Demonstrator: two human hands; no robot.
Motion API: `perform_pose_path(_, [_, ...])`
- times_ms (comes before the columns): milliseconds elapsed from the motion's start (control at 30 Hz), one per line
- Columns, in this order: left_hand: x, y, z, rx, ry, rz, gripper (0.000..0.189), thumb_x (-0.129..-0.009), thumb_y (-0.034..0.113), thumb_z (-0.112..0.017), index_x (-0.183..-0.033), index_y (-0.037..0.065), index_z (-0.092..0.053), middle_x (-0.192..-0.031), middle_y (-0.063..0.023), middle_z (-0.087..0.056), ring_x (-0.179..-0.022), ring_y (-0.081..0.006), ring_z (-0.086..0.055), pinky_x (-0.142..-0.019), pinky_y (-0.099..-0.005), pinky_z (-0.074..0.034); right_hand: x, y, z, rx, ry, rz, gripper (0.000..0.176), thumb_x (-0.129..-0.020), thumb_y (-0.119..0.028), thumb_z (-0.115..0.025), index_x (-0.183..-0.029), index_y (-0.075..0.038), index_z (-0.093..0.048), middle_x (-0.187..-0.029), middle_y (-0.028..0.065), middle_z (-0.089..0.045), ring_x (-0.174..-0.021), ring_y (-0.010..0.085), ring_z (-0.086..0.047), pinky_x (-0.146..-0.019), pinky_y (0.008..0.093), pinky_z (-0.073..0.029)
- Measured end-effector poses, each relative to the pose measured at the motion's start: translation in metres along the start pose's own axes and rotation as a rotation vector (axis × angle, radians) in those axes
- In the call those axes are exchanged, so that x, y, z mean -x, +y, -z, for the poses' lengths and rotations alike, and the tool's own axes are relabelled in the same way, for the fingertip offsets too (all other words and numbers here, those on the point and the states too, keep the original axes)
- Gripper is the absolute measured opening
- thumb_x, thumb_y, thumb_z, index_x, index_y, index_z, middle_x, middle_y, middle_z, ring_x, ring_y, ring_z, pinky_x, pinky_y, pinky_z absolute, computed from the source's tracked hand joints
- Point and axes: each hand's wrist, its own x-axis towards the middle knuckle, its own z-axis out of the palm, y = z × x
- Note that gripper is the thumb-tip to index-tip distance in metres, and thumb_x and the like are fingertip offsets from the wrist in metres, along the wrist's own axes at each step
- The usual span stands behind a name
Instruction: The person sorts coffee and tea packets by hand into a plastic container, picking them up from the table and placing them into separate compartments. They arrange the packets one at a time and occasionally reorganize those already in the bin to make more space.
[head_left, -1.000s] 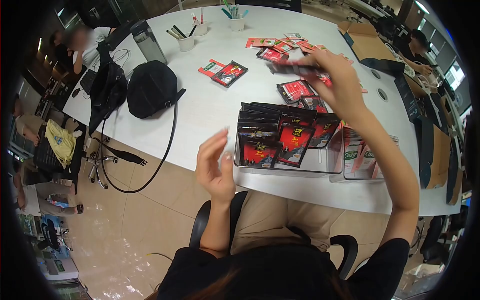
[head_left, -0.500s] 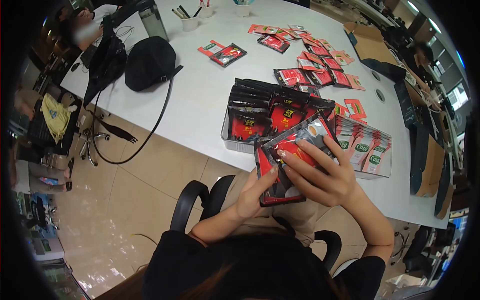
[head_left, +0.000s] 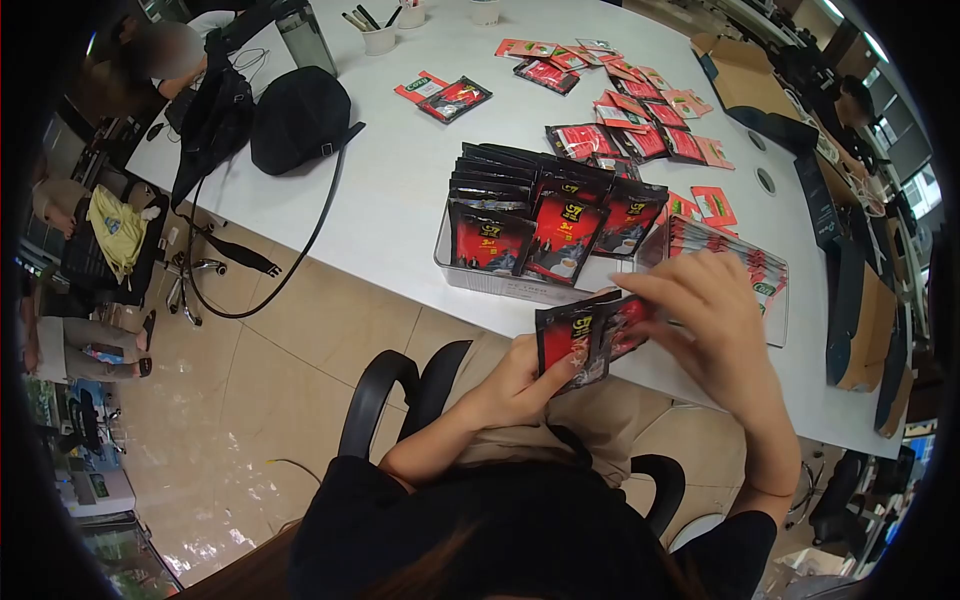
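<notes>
Red and black coffee sachets (head_left: 568, 345) are gripped in my left hand (head_left: 520, 385), its thumb across their front, over my lap at the table's edge. My right hand (head_left: 705, 325) is at their right side, fingers bent around the right edge of a sachet. Just beyond, a clear bin (head_left: 520, 290) holds upright rows of black and red sachets (head_left: 565, 235). To its right, partly behind my right hand, another clear bin (head_left: 778, 325) holds pink and white sachets (head_left: 765, 275).
Loose sachets (head_left: 640, 115) lie across the white table (head_left: 400, 200), two more (head_left: 455, 100) farther left. A black cap (head_left: 300, 125), black bag (head_left: 215, 125) and bottle (head_left: 305, 40) stand at the left. Cardboard boxes (head_left: 860, 320) line the right edge. Other people sit nearby.
The held sachets have moved lower and are turned more upright. My right hand has shifted right from their front to their right edge. More of the coffee sachet bin shows.
</notes>
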Motion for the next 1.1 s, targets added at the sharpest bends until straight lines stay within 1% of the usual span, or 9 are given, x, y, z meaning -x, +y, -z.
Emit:
perform_pose_path(133, [0.014,-0.019,0.017,-0.044,0.152,-0.091,0.035,-0.096,0.012,-0.046,-0.126,-0.007,-0.046,-0.117,-0.0143,-0.060,-0.104,-0.0193,-0.058,-0.092,-0.0335,-0.045,-0.005,0.023,-0.004,-0.454,0.279,-0.284,0.028,-0.067,0.006,-0.071,-0.092,-0.003,-0.060,-0.079,0.0020,-0.058,-0.072,0.0112,-0.059,-0.053,0.0231,-0.042])
perform_pose_path(233, [0.024,-0.030,0.021,0.222,0.480,-0.138,0.038,-0.095,0.012,-0.050,-0.128,-0.005,-0.043,-0.115,-0.0149,-0.058,-0.104,-0.0231,-0.060,-0.091,-0.0386,-0.048,-0.020,0.029,-0.020,-0.745,0.404,-0.412,0.035,-0.073,0.003,-0.071,-0.103,-0.004,-0.054,-0.091,0.0035,-0.059,-0.075,0.0055,-0.058,-0.046,0.0185,-0.040])
perform_pose_path(300, [0.027,-0.038,0.028,0.093,0.692,-0.220,0.035,-0.096,0.022,-0.047,-0.123,-0.001,-0.044,-0.105,-0.0143,-0.060,-0.090,-0.0227,-0.063,-0.075,-0.0384,-0.054,-0.032,0.028,-0.030,-0.874,0.339,-0.430,0.040,-0.075,0.002,-0.070,-0.110,-0.005,-0.051,-0.098,0.0060,-0.058,-0.077,0.0051,-0.058,-0.045,0.0163,-0.038])
perform_pose_path(367, [0.022,-0.027,0.031,0.339,0.863,-0.281,0.037,-0.099,0.033,-0.041,-0.117,0.002,-0.046,-0.096,-0.0131,-0.061,-0.074,-0.0216,-0.065,-0.056,-0.0363,-0.056,-0.041,0.035,-0.063,-0.665,0.401,-0.248,0.034,-0.077,-0.004,-0.069,-0.107,-0.004,-0.053,-0.092,0.0102,-0.062,-0.068,0.0119,-0.060,-0.054,0.0258,-0.045])
perform_pose_path(400, [0.016,-0.023,0.033,0.307,1.080,-0.199,0.041,-0.099,0.042,-0.035,-0.111,0.005,-0.048,-0.091,-0.0109,-0.062,-0.063,-0.0195,-0.063,-0.044,-0.0314,-0.050,-0.044,0.026,-0.059,-0.667,0.234,-0.348,0.031,-0.077,-0.006,-0.069,-0.104,-0.002,-0.054,-0.089,0.0115,-0.063,-0.066,0.0179,-0.059,-0.059,0.0304,-0.046])
perform_pose_path(500, [0.005,-0.017,0.054,0.181,1.174,-0.385,0.042,-0.099,0.044,-0.035,-0.114,0.007,-0.049,-0.092,-0.0057,-0.062,-0.071,-0.0151,-0.062,-0.048,-0.0288,-0.050,-0.044,0.015,-0.075,-0.335,0.026,-0.352,0.040,-0.070,-0.014,-0.079,-0.102,-0.006,-0.057,-0.105,0.0126,-0.061,-0.091,0.0242,-0.058,-0.070,0.0365,-0.047])
perform_pose_path(600, [-0.009,-0.018,0.075,0.149,1.213,-0.405,0.041,-0.100,0.044,-0.034,-0.115,0.009,-0.051,-0.095,-0.0028,-0.062,-0.078,-0.0121,-0.062,-0.054,-0.0276,-0.051,-0.052,0.018,-0.069,0.014,0.170,-0.076,0.062,-0.062,-0.018,-0.084,-0.117,-0.012,-0.055,-0.130,0.0158,-0.049,-0.116,0.0298,-0.049,-0.088,0.0421,-0.042])
perform_pose_path(800, [-0.033,-0.012,0.089,0.461,1.120,-0.316,0.034,-0.100,0.038,-0.039,-0.112,0.008,-0.050,-0.097,-0.0048,-0.061,-0.073,-0.0129,-0.061,-0.052,-0.0291,-0.049,-0.062,0.025,-0.080,0.074,0.025,-0.074,0.123,-0.048,-0.026,-0.090,-0.149,-0.016,-0.020,-0.145,0.0200,-0.031,-0.135,0.0391,-0.029,-0.109,0.0523,-0.022])
perform_pose_path(1100, [-0.033,-0.011,0.088,0.482,1.144,-0.271,0.032,-0.100,0.038,-0.040,-0.112,0.010,-0.050,-0.094,-0.0018,-0.063,-0.076,-0.0108,-0.061,-0.053,-0.0279,-0.047,-0.072,0.024,-0.085,0.119,0.039,-0.108,0.119,-0.055,-0.026,-0.087,-0.150,-0.012,-0.017,-0.150,0.0211,-0.022,-0.140,0.0394,-0.020,-0.110,0.0620,-0.011])
